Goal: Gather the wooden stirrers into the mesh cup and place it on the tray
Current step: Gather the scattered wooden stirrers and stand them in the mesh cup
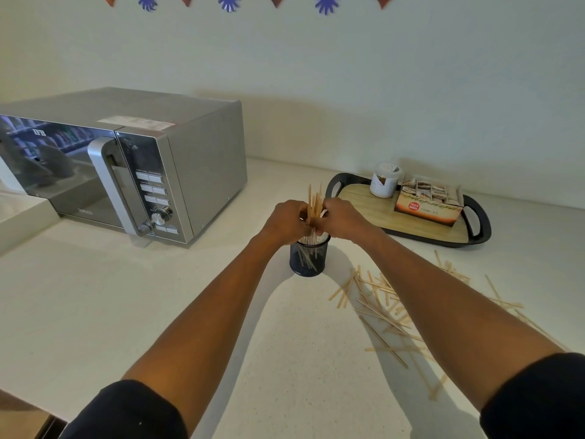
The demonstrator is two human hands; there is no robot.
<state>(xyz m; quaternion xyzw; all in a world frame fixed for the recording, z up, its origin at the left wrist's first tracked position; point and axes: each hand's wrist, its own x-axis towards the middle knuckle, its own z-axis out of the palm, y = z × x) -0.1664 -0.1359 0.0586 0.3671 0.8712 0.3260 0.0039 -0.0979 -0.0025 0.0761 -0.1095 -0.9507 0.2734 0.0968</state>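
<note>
Two bare forearms in shot, and both carry dark navy, near-black sleeves pushed up close to the elbow. The left sleeve (pixel 126 413) bunches in a rounded fold with a tiny pale speck on the cloth. The right sleeve (pixel 538 397) is plain, ending in a smooth curved cuff.

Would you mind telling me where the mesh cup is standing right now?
In the head view the mesh cup stands upright on the counter near the middle, directly beneath both hands, between the microwave and the tray.
</note>
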